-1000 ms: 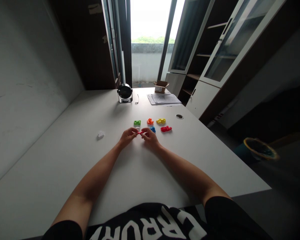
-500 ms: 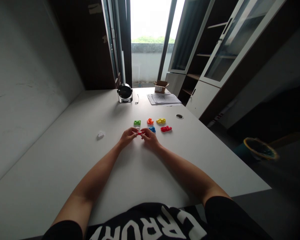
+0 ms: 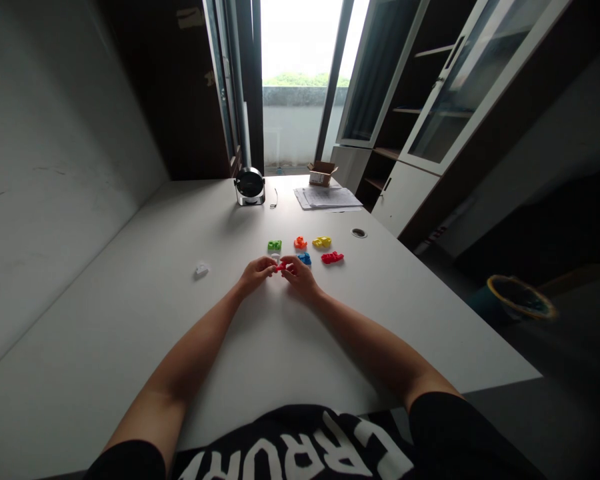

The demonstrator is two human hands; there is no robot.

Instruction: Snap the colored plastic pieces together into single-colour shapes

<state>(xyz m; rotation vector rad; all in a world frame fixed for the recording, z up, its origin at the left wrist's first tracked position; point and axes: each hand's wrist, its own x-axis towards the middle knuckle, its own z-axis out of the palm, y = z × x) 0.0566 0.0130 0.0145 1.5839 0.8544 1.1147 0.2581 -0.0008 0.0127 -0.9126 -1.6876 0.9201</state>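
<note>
Between my two hands is a small red plastic piece (image 3: pixel 281 267), pinched from both sides and partly hidden by fingers. My left hand (image 3: pixel 258 273) grips its left end with thumb and fingertips. On its right end, my right hand (image 3: pixel 299 275) is closed in the same way. Just beyond my fingertips lies a white piece (image 3: pixel 275 257), partly covered. A blue piece (image 3: pixel 305 258) shows behind my right hand. Farther off are a green piece (image 3: pixel 275 245), an orange piece (image 3: pixel 301 243) and a yellow piece (image 3: pixel 323 242). Another red piece (image 3: pixel 333 257) lies to the right.
A white piece (image 3: pixel 201 270) lies alone on the left of the white table (image 3: pixel 145 300). Toward the back stand a round black device on a stand (image 3: pixel 250 187), papers (image 3: pixel 329 198) and an open cardboard box (image 3: pixel 322 174). A cable hole (image 3: pixel 359 233) is at the right.
The red piece has turned slightly between my fingers and more of it shows. Both hands stay at nearly the same spot; the pieces on the table have not moved.
</note>
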